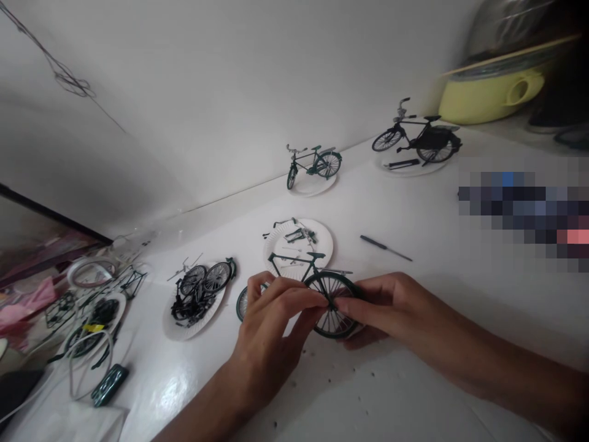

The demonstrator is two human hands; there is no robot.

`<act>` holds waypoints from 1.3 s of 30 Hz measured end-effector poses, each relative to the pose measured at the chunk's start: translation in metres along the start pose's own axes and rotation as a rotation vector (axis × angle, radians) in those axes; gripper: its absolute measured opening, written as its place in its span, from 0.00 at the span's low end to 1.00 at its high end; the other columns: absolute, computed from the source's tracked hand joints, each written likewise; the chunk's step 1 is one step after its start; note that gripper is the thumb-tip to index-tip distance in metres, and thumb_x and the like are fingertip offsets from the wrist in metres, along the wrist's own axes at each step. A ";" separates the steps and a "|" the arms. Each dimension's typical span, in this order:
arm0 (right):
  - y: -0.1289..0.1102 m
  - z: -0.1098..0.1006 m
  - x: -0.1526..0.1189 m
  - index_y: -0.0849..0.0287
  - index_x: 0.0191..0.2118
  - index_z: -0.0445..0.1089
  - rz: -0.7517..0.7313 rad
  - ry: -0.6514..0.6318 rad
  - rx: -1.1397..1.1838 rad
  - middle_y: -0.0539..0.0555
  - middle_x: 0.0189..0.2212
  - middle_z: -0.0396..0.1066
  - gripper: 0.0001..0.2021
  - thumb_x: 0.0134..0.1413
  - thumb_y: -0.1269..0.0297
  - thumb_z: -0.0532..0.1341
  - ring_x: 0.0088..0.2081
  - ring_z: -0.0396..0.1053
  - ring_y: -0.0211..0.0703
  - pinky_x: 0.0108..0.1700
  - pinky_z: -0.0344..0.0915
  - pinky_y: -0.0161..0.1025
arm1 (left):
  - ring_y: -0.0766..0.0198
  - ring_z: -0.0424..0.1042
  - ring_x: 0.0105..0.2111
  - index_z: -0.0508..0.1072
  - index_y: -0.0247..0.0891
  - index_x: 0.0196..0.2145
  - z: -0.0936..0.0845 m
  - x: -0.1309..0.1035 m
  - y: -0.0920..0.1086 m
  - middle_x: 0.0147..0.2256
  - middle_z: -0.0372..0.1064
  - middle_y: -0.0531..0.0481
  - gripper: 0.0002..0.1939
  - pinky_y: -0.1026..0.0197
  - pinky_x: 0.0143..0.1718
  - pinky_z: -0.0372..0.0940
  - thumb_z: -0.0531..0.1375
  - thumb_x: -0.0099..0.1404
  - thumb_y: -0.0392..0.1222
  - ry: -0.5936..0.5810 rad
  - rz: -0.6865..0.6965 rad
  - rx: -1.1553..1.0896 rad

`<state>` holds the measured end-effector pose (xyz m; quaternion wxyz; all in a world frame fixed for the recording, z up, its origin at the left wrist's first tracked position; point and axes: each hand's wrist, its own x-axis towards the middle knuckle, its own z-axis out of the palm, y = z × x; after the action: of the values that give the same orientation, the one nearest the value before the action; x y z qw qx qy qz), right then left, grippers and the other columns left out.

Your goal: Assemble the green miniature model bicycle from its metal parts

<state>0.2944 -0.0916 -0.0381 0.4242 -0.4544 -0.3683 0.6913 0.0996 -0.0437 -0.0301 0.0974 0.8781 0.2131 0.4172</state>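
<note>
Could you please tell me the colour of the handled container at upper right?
Yellow; the container shows best in the head view.

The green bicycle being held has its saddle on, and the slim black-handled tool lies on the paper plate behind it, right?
No: the head view shows the tool on the tabletop, right of the plate. The bicycle does have its saddle.

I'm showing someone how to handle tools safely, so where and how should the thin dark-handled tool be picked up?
Probably best by its dark handle, pinched across its width from above: the tool lies flat on the table, and the handle looks thicker than the metal shaft, which points toward the picture's lower right.
</note>
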 end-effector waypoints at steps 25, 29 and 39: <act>-0.008 -0.001 0.003 0.56 0.48 0.76 -0.101 0.142 -0.073 0.55 0.44 0.79 0.17 0.53 0.58 0.69 0.42 0.77 0.46 0.40 0.77 0.38 | 0.54 0.69 0.49 0.66 0.41 0.52 0.001 -0.002 -0.013 0.50 0.68 0.45 0.30 0.51 0.48 0.64 0.73 0.55 0.35 0.291 -0.084 0.068; -0.012 -0.004 0.003 0.56 0.46 0.76 -0.215 0.169 -0.150 0.55 0.44 0.79 0.15 0.53 0.59 0.69 0.41 0.77 0.45 0.41 0.76 0.39 | 0.60 0.68 0.42 0.61 0.43 0.57 0.002 -0.001 -0.014 0.54 0.62 0.42 0.39 0.58 0.39 0.69 0.74 0.53 0.46 0.293 -0.413 -0.246; -0.011 -0.001 -0.008 0.52 0.47 0.75 -0.343 0.142 -0.397 0.52 0.43 0.78 0.14 0.55 0.59 0.67 0.44 0.75 0.47 0.44 0.71 0.40 | 0.61 0.77 0.36 0.74 0.33 0.44 0.010 -0.003 -0.010 0.39 0.77 0.43 0.14 0.59 0.39 0.76 0.69 0.62 0.40 0.004 -0.684 -0.843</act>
<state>0.2997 -0.0945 -0.0266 0.4623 -0.5070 -0.5376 0.4901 0.1028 -0.0366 -0.0422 0.5708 0.6428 0.3011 0.4127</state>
